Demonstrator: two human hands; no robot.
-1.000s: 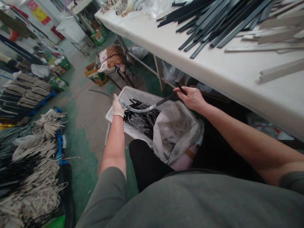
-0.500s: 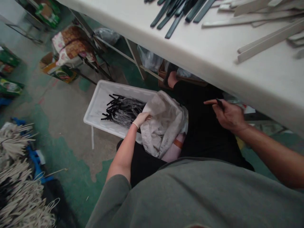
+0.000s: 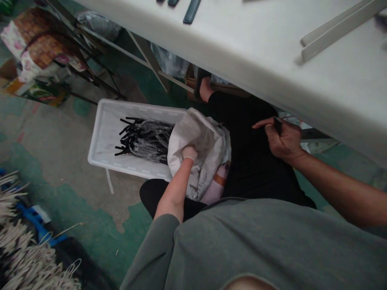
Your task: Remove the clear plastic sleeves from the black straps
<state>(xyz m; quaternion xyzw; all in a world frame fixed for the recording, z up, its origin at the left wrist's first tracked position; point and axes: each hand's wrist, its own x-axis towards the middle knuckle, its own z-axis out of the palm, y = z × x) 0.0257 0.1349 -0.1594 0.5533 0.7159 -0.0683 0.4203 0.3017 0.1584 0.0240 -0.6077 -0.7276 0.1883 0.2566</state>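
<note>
My left hand (image 3: 190,152) reaches into the mouth of a whitish cloth-like bag (image 3: 195,183) in front of my lap. Its fingers are hidden inside, so what they hold does not show. A pale edge rings the wrist. My right hand (image 3: 286,139) hovers over my dark-trousered leg, index finger stretched out. Between its thumb and fingers sits a small black object (image 3: 277,125), too small to name. The bag overlaps the near end of a white plastic bin (image 3: 104,133), where a bundle of black and grey strips (image 3: 148,139) lies.
A white-topped table (image 3: 242,44) runs above my knees, with pale flat strips (image 3: 338,34) and a dark strip (image 3: 192,11) on it. A cushioned stool (image 3: 42,40) stands at left. Bundles of beige cords (image 3: 33,257) lie at lower left.
My left hand has gone from the bag's left rim down into its opening. My right hand keeps its pose. The view has shifted, with the table's strips partly leaving the frame.
</note>
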